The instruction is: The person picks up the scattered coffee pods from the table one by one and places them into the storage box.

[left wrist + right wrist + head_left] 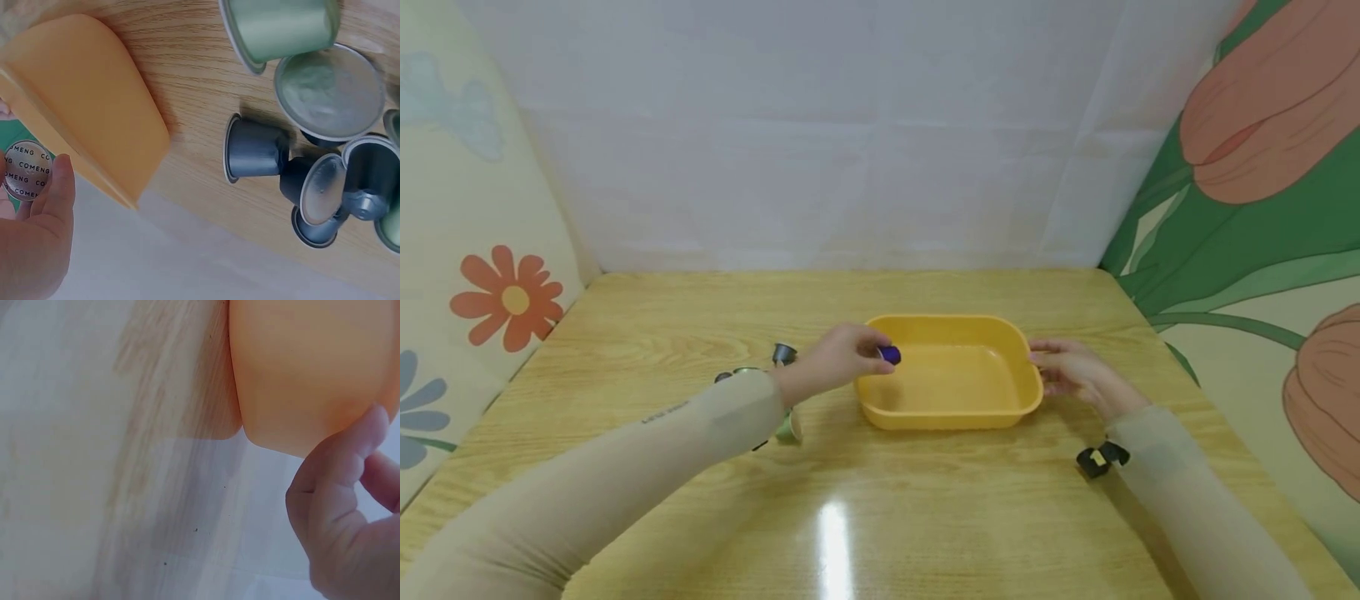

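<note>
Left hand (pixel 838 360) pinches 1 purple capsule (pixel 891 355) — right hand (pixel 1081 372) touches yellow tray (pixel 951 420).

Your table (pixel 955 508): wood-grain top, spreading across lower half of head view. Yellow tub (pixel 951 422) sits on it, just right of centre. You have pods (pixel 322 189), dark and green, bunched left of centre; in left-wrist view, they crowd right side.

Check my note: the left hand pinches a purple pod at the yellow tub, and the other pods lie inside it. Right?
Not quite: the other pods lie on the table beside the tub, as the left wrist view shows. The rest stands.
</note>
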{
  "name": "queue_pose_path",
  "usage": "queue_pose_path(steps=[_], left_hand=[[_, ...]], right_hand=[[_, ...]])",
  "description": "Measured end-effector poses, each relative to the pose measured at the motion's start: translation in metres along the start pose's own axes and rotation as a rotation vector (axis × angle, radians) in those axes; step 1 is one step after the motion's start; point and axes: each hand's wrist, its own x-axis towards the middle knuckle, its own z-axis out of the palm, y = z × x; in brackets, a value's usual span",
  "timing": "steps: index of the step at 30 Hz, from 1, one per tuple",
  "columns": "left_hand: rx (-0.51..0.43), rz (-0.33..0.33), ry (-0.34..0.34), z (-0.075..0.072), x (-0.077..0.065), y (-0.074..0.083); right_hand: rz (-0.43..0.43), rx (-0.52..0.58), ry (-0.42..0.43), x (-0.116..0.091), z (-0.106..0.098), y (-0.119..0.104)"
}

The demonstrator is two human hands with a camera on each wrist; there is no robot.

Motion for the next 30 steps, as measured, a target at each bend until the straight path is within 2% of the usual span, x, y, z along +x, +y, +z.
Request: queue_pose_path(steps=[11,16,22,30], left_hand=[[-0.004,0.007,0.029,0.011,0.008,0.004],[-0.062,-0.005,0.036,0.015,0.014,0.006],[-0.144,-0.018,-0.001,0.024,0.017,0.007],[-0.229,-0.077,-0.006,0.033,0.021,0.010]], right_hand=[[0.002,-0.012,0.006,0.001,-0.002,0.001],[0.013,-0.025,0.018,0.002,-0.002,0.001],[0.020,-0.034,0.027,0.003,-0.002,0.000],[0.010,-0.030,0.018,0.002,-0.002,0.001]])
